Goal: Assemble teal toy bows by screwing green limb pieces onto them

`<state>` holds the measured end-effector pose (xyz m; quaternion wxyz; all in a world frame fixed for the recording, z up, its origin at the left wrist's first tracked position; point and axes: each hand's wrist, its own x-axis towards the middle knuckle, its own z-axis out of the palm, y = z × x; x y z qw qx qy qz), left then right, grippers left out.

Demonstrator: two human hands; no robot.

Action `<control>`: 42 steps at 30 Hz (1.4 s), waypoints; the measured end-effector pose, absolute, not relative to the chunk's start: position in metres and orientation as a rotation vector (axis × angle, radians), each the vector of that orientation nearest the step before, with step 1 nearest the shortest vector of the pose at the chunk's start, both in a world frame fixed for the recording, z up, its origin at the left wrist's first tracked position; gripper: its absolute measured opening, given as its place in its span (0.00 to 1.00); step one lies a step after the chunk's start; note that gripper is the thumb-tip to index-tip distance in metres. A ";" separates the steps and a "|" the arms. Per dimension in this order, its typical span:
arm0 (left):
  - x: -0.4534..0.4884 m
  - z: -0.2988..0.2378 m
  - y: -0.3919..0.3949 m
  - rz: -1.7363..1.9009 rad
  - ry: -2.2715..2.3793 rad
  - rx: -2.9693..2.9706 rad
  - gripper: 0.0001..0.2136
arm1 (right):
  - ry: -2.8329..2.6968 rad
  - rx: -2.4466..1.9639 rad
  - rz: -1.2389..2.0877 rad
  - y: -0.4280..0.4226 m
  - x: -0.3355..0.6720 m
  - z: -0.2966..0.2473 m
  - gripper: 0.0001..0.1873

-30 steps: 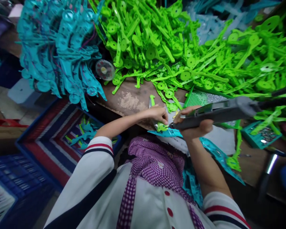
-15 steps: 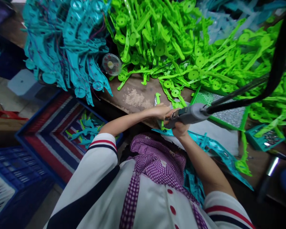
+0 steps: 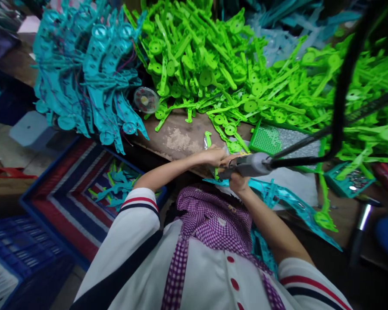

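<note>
My right hand (image 3: 238, 183) is wrapped round a grey electric screwdriver (image 3: 257, 165), which lies nearly level and points left. A black cord and strap run from its back end to the upper right. My left hand (image 3: 214, 156) is closed on a lime-green plastic part (image 3: 208, 138) at the screwdriver's front end. The part's upper end shows above the fingers, and the rest is mostly hidden. Where the tool tip meets the part cannot be seen. Under my right forearm lies a long curved turquoise plastic piece (image 3: 295, 202) along the table edge.
A heap of lime-green parts (image 3: 210, 64) covers the back of the table (image 3: 197, 125). Wired turquoise pieces (image 3: 97, 82) stack at the left. Right of my hands are a green tray of small metal pieces (image 3: 299, 144), a turquoise box (image 3: 347, 183) and a hammer (image 3: 364, 219). A striped-lined crate (image 3: 64, 185) stands lower left.
The view has shifted slightly, so the table things sit a little further left. Both hands keep their hold; the screwdriver and hands appear slightly lower and further left.
</note>
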<state>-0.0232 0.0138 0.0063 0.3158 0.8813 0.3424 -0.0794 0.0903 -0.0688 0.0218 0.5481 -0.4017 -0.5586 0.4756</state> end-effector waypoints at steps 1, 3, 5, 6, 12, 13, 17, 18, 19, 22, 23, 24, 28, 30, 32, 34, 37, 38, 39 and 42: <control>-0.024 0.006 0.013 -0.179 0.886 2.318 0.06 | -1.297 -0.951 1.102 -0.071 0.093 0.026 0.34; -0.029 0.006 0.011 -0.123 0.844 2.303 0.07 | -1.220 -0.969 1.043 -0.076 0.102 0.035 0.31; -0.037 0.007 0.011 -0.094 0.816 2.280 0.07 | -1.173 -1.006 0.988 -0.083 0.113 0.044 0.27; -0.043 0.008 0.013 -0.089 0.818 2.268 0.07 | -1.176 -1.022 0.961 -0.086 0.119 0.049 0.24; -0.096 0.024 0.030 -0.249 1.088 2.233 0.10 | -1.178 -1.214 0.680 -0.082 0.144 0.073 0.20; -0.105 0.026 0.034 -0.283 1.151 2.215 0.10 | -1.166 -1.255 0.642 -0.076 0.145 0.077 0.20; -0.131 0.035 0.052 -0.335 1.301 2.115 0.12 | -1.173 -1.247 0.617 -0.043 0.146 0.090 0.23; -0.133 0.037 0.055 -0.352 1.305 2.082 0.12 | -1.178 -1.221 0.629 -0.035 0.145 0.093 0.24; -0.134 0.039 0.058 -0.376 1.308 2.051 0.13 | -1.179 -1.200 0.641 -0.026 0.145 0.095 0.24; -0.131 0.044 0.062 -0.444 1.373 1.992 0.12 | -1.211 -1.174 0.671 -0.010 0.147 0.095 0.24; -0.129 0.044 0.062 -0.450 1.399 1.987 0.12 | -1.236 -1.176 0.674 -0.009 0.148 0.093 0.24; -0.128 0.044 0.062 -0.446 1.416 1.986 0.12 | -1.252 -1.181 0.657 -0.010 0.150 0.089 0.25; -0.129 0.039 0.063 -0.418 1.443 1.977 0.14 | -1.198 -1.314 0.310 -0.044 0.144 0.062 0.23; -0.131 0.036 0.064 -0.433 1.457 1.981 0.17 | -1.377 -1.350 0.254 -0.067 0.128 0.044 0.17; -0.131 0.035 0.066 -0.469 1.472 1.996 0.19 | -1.791 -1.273 0.413 -0.083 0.104 0.026 0.18; -0.131 0.034 0.067 -0.514 1.482 2.014 0.21 | -2.108 -1.228 0.575 -0.089 0.080 0.011 0.21; -0.129 0.035 0.065 -0.535 1.511 2.030 0.20 | -2.242 -1.242 0.662 -0.084 0.052 -0.006 0.24; -0.129 0.035 0.064 -0.529 1.514 2.028 0.19 | -2.240 -1.253 0.664 -0.080 0.046 -0.009 0.24; -0.129 0.035 0.063 -0.523 1.517 2.022 0.19 | -2.241 -1.263 0.660 -0.077 0.041 -0.011 0.24; -0.129 0.035 0.059 -0.507 1.518 2.007 0.16 | -2.241 -1.235 0.604 -0.073 0.042 -0.008 0.23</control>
